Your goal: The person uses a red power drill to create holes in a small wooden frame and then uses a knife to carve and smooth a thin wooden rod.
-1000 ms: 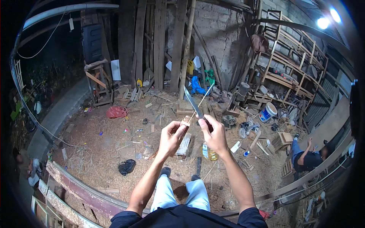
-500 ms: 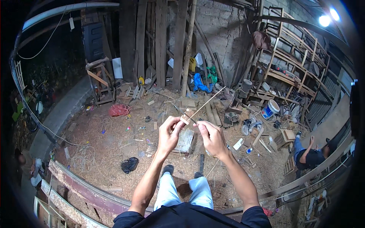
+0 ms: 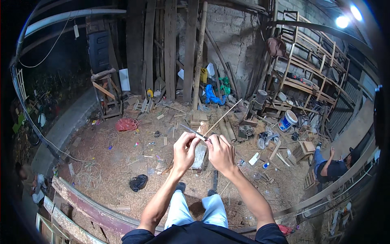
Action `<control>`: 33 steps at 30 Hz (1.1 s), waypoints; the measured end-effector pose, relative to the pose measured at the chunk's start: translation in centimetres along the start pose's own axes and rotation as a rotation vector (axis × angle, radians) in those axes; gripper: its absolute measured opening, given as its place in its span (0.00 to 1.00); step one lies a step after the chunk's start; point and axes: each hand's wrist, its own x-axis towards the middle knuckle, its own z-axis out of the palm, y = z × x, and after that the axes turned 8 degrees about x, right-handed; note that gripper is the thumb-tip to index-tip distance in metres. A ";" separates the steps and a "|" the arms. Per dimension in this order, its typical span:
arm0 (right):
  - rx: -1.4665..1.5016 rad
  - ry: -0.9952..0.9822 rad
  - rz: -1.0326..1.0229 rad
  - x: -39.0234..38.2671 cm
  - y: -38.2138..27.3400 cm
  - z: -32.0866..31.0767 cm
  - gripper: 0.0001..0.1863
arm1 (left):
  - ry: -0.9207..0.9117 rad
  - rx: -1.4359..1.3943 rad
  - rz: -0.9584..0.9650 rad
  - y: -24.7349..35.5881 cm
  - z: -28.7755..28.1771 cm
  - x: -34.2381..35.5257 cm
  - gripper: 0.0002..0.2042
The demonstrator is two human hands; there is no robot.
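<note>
Both my hands are raised in front of me, close together over the floor. My left hand (image 3: 185, 153) is closed, its thumb and fingers pinching a small pale carved wood piece (image 3: 202, 127). A long thin wooden stick (image 3: 224, 116) slants up and right from that piece; whether the two are joined, I cannot tell. My right hand (image 3: 221, 153) is closed on the dark handle end of a slim knife (image 3: 191, 129). Its narrow blade crosses the near side of the wood piece, pointing up and left past my left fingertips. My fingers partly hide the wood piece.
A low block with a pale top (image 3: 198, 157) stands below my hands. Wood shavings and scraps cover the floor, with a black plastic bag (image 3: 138, 183) and a red bag (image 3: 126, 124). A white-blue bucket (image 3: 287, 120) stands before wooden racks. Another person (image 3: 331, 167) sits at right.
My right hand has moved left and closer to my left hand. The knife now lies lower across the wood piece, its blade more exposed. The stick has shifted slightly lower.
</note>
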 end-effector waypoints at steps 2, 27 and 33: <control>-0.039 -0.009 -0.030 -0.1 0.2 -0.2 0.06 | 0.009 -0.011 0.021 -0.1 0.3 -0.1 0.04; 0.813 -0.021 0.404 -0.7 3.4 -1.3 0.10 | -0.093 0.113 0.062 -0.8 0.9 -0.3 0.05; 0.840 -0.010 0.286 1.1 1.8 -0.9 0.11 | -0.082 0.149 0.105 0.4 0.4 -0.1 0.05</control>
